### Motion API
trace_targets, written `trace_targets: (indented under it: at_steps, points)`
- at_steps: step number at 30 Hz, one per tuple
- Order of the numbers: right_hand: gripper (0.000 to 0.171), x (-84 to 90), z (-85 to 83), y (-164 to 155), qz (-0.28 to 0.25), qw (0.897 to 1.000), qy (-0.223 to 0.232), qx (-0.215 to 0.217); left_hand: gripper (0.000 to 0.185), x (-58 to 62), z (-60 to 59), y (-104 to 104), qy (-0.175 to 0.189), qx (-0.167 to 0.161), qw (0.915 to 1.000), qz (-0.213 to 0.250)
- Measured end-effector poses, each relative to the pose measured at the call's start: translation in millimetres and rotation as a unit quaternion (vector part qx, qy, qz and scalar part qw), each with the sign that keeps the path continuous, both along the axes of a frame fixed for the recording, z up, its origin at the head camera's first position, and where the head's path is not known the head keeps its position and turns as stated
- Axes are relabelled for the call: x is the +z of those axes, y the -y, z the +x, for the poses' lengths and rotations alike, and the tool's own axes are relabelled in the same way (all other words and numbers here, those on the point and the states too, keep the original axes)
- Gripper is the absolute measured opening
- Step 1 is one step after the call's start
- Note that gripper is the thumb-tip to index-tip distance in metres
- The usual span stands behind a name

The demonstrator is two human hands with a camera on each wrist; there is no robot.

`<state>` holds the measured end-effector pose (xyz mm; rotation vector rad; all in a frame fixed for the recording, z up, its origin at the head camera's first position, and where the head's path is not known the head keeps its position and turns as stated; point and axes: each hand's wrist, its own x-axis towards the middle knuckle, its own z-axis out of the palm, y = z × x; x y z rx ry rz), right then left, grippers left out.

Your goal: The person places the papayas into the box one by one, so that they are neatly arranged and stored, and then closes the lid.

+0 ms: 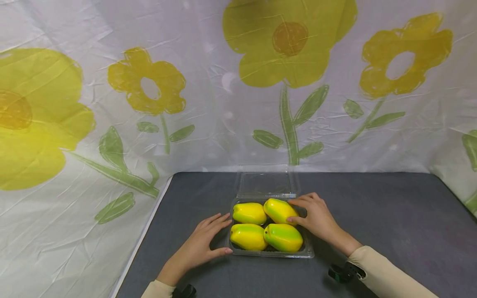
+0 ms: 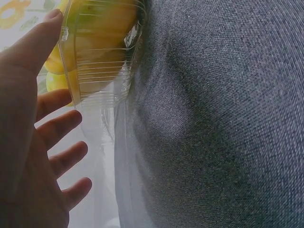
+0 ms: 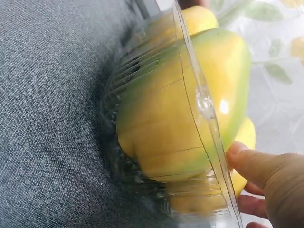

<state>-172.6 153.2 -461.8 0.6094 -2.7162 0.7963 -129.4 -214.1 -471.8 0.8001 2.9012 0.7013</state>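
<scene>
Grey cloth covers the table (image 1: 372, 207). Near its middle sits a clear plastic box (image 1: 307, 251), lid open, holding four smooth, slippery-looking mangoes. The box looks thin and flexible; best held by both sides. Left hand (image 1: 203, 244) rests flat, fingers straight, against its left wall; right hand (image 1: 316, 217) curls over the far-right mango (image 1: 278, 210).

Makeshift recording setup: grey-clothed table (image 1: 372, 207) before a flower-printed backdrop sheet (image 1: 208, 103).
</scene>
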Motion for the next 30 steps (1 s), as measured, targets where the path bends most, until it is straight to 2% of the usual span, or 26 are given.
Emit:
trace_targets:
  at_steps: [12,23,30]
  points:
    - [0.05,-2.5,-6.3,-3.4,0.001,0.999,-0.007,0.034,0.086,1.6,1.3,-1.1,0.008,0.006,0.9999,-0.002]
    - [0.052,-6.8,-12.1,-13.5,-0.018,0.996,-0.007,0.087,0.086,1.9,2.0,-1.9,0.013,0.006,0.9999,0.0]
    - [0.053,-7.0,-13.8,-15.6,-0.021,0.995,-0.004,0.098,0.085,2.5,1.8,-1.6,0.008,0.008,0.9999,-0.002]
